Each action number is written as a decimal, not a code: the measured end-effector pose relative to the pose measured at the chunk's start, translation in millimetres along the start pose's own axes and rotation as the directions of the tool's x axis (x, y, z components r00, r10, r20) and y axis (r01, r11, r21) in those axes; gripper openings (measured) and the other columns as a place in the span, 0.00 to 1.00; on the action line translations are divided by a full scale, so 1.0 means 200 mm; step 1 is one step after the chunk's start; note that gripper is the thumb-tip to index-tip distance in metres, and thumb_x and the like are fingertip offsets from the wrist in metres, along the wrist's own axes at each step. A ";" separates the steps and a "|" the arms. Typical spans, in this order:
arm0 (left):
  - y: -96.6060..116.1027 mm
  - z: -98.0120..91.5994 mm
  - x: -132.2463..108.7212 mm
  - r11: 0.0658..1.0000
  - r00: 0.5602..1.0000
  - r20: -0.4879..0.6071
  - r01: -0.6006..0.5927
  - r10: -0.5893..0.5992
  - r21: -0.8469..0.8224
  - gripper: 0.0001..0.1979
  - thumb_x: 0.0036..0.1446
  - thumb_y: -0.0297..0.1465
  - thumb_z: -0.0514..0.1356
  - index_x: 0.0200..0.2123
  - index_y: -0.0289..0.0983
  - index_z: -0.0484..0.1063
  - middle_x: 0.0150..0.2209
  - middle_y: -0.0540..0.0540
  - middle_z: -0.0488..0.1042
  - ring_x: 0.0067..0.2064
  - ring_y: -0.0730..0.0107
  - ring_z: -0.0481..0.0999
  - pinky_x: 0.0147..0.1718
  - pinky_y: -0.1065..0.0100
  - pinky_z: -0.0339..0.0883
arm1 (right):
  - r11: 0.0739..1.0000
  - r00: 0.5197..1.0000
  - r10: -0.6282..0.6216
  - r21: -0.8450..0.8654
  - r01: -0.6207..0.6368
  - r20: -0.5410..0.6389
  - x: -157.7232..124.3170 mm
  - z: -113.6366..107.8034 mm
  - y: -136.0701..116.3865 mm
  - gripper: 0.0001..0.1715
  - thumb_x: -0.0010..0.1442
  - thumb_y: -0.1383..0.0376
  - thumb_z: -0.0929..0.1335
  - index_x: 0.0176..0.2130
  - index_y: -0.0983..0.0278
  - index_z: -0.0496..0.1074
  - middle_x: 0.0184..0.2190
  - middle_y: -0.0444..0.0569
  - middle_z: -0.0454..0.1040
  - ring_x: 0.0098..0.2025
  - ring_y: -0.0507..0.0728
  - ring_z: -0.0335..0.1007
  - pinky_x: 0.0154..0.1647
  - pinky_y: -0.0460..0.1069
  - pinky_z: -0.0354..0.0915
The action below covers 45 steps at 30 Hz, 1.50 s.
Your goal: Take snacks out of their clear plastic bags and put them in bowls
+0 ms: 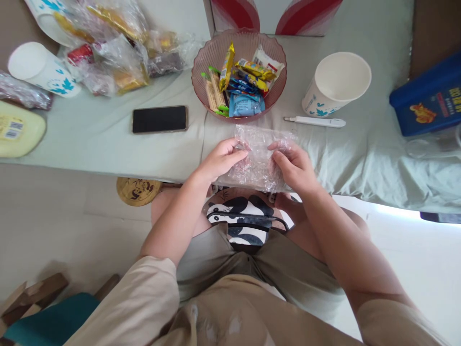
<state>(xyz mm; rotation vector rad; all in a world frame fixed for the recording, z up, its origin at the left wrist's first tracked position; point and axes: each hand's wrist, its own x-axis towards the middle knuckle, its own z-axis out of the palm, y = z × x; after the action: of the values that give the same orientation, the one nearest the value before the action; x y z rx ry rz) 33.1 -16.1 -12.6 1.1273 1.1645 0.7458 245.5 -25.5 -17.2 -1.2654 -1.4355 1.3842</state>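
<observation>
A sheet of clear bubble wrap (pixel 257 166) spans the space between my hands at the table's front edge. My left hand (pixel 228 156) pinches its left side, thumb on top. On the right side, my right hand (pixel 291 163) grips it with thumb and fingers. Just beyond the wrap stands a pink ribbed glass bowl (pixel 201 72) with several wrapped snacks in it. A white utility knife (pixel 317 121) lies to the right of the bowl, in front of a large white paper cup (pixel 342 79).
A black phone (pixel 159 119) lies left of the bowl. Bagged snacks (pixel 122 57), another paper cup (pixel 43 69) and a pale yellow container (pixel 19 129) crowd the left. On the right are a blue package (pixel 428 98) and a clear plastic container (pixel 435 144). Below is a panda-patterned stool (pixel 139 190).
</observation>
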 end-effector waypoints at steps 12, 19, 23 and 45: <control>-0.02 0.01 0.01 1.000 1.000 0.000 -0.022 0.022 -0.001 0.06 0.56 0.33 0.62 0.35 0.36 0.71 0.29 0.50 0.75 0.31 0.71 0.75 0.34 0.69 0.68 | 0.980 0.992 -0.050 -0.186 0.071 0.116 0.00 -0.01 0.03 0.15 0.65 0.55 0.66 0.39 0.63 0.75 0.25 0.43 0.72 0.29 0.52 0.67 0.34 0.49 0.63; -0.01 0.02 0.00 1.000 1.000 -0.012 -0.023 0.023 0.004 0.05 0.56 0.31 0.62 0.36 0.36 0.73 0.29 0.50 0.76 0.31 0.72 0.75 0.32 0.70 0.67 | 0.967 0.991 -0.052 -0.240 0.081 0.124 0.00 -0.01 0.01 0.15 0.64 0.56 0.65 0.36 0.64 0.74 0.25 0.43 0.72 0.29 0.52 0.67 0.34 0.50 0.62; -0.02 0.01 0.01 0.999 0.999 -0.008 -0.036 0.036 0.006 0.05 0.56 0.32 0.63 0.35 0.36 0.72 0.30 0.50 0.76 0.31 0.72 0.75 0.33 0.70 0.68 | 0.978 0.996 -0.031 -0.204 0.048 0.087 0.00 -0.02 0.02 0.14 0.63 0.55 0.67 0.37 0.63 0.74 0.23 0.43 0.72 0.27 0.52 0.67 0.33 0.50 0.63; 0.01 -0.03 -0.01 0.998 0.999 0.045 0.025 -0.028 0.062 0.05 0.54 0.32 0.63 0.31 0.38 0.71 0.19 0.55 0.65 0.19 0.77 0.63 0.20 0.73 0.53 | 0.962 0.944 0.203 0.125 -0.242 0.259 0.01 -0.20 -0.04 0.33 0.53 0.35 0.68 0.35 0.62 0.75 0.19 0.45 0.70 0.20 0.54 0.66 0.22 0.50 0.63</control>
<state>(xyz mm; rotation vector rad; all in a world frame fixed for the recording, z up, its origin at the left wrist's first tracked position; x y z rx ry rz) 26.8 -15.6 -9.6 1.1720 1.1680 0.6640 282.8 -13.6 -5.1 -1.2178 -1.3420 1.8226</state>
